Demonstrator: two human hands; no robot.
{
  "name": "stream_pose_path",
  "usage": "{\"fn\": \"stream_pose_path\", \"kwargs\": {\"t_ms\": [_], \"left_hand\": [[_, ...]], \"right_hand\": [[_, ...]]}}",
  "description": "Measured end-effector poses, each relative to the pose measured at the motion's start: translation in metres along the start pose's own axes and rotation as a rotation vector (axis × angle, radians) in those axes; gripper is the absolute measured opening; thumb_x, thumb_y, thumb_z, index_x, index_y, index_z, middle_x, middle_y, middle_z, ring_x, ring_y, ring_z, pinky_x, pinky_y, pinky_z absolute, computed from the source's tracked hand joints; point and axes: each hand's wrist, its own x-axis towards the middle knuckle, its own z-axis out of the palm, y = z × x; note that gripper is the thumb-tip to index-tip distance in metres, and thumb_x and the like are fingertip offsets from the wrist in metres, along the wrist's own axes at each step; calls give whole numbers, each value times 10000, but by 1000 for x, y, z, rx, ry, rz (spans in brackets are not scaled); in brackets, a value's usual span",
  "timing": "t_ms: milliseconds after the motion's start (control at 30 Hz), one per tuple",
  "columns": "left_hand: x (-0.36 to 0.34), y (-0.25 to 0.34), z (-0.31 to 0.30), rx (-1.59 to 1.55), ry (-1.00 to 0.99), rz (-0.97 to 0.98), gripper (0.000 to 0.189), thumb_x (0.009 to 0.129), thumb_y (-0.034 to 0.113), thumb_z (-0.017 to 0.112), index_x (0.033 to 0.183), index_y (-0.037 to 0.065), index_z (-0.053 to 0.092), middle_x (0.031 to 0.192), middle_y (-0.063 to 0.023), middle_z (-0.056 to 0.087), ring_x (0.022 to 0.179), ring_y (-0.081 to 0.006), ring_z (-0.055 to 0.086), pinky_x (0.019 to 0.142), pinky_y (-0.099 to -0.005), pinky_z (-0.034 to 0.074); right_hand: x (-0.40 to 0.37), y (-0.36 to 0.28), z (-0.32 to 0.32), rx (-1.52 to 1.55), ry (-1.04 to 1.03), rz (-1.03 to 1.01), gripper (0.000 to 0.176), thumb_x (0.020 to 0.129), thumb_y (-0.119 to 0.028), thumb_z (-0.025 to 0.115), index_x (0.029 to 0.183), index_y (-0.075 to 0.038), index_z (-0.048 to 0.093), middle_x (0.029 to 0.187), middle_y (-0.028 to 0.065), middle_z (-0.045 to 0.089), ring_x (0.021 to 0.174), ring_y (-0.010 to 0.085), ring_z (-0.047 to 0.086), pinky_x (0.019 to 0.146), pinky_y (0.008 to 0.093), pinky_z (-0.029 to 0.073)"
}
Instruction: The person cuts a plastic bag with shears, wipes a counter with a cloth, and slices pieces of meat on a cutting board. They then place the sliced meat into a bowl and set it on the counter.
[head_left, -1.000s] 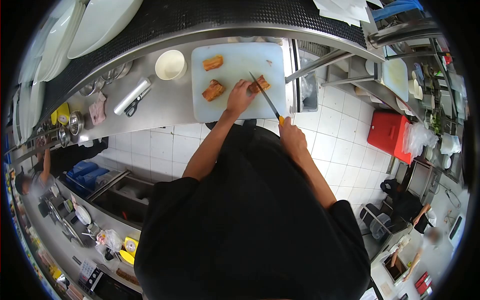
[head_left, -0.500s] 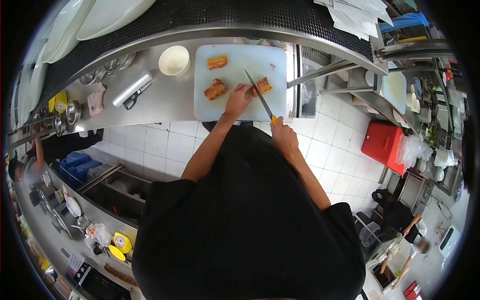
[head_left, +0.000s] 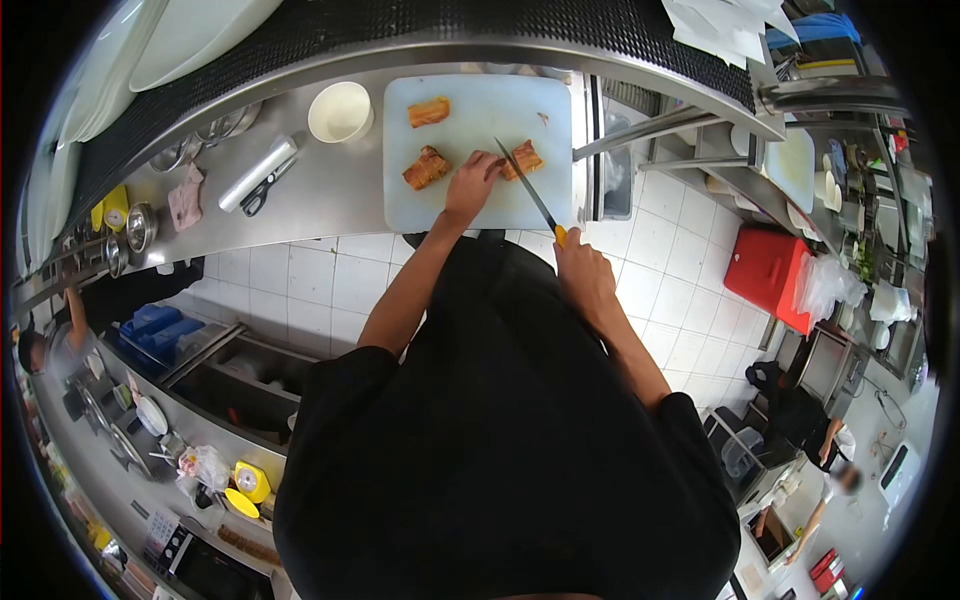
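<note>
On a white cutting board (head_left: pixel 480 215) lie several browned pieces of cooked meat. The right-hand piece of meat (head_left: pixel 527 157) is under the blade of a knife (head_left: pixel 533 190), which slants across its left end. My right hand (head_left: pixel 586 268) is closed around the knife's yellow handle. Beside the blade, my left hand (head_left: pixel 472 187) has its fingers bent together at the left end of that piece; the fingertips partly hide the contact. Another meat piece (head_left: pixel 427 168) lies left of my left hand, and a third piece (head_left: pixel 429 112) is farther back.
Left of the board on the steel counter (head_left: pixel 315 190) are a white bowl (head_left: pixel 340 112), a plastic-wrap roll (head_left: pixel 258 174), scissors (head_left: pixel 266 188) and a cloth (head_left: pixel 186 199). A shelf edge (head_left: pixel 450 52) runs overhead. A red cooler (head_left: pixel 765 275) stands right; other people are at both sides.
The knife and my right hand have shifted slightly right and down relative to the board. My left hand stays by the same piece of meat. The whole view has moved a little.
</note>
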Motion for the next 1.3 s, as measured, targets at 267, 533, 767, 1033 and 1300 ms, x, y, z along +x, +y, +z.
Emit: {"fn": "stream_pose_path", "kwargs": {"t_ms": [267,533,767,1033,1300], "left_hand": [[4,-4,1,-2,-5,75,117,904,124,678,987,42,669,984,-117,684,889,-357,667,766,-438,543],[4,-4,3,3,-9,39,127,883,118,698,963,23,672,964,-132,688,886,-366,665,770,-445,539],[5,-11,9,-12,23,8,185,882,117,713,1032,11,695,973,-146,700,878,-359,689,772,-410,558],[1,23,14,103,52,24,496,799,207,783,1232,41,607,1283,-135,566,1183,-366,548,986,-465,469],[6,12,46,166,72,63,513,754,188,790,1218,66,608,1239,-124,551,1109,-367,536,946,-467,469]], "right_hand": [[3,-4,-12,11,-101,55,322,1030,-345,526,1027,-29,464,777,214,713,740,404,723,653,503,588],[-4,0,-27,44,-193,83,345,1034,-352,509,1079,-13,467,836,241,712,812,431,718,725,532,579],[68,12,106,188,72,11,364,1047,-389,487,1052,-29,428,717,269,671,678,470,688,571,557,559],[24,18,9,97,70,73,371,1034,-387,518,1037,-21,452,720,223,682,683,425,702,598,529,564],[21,22,7,39,-6,70,339,1048,-348,491,1026,-12,449,750,232,694,714,433,703,641,521,572]]}}
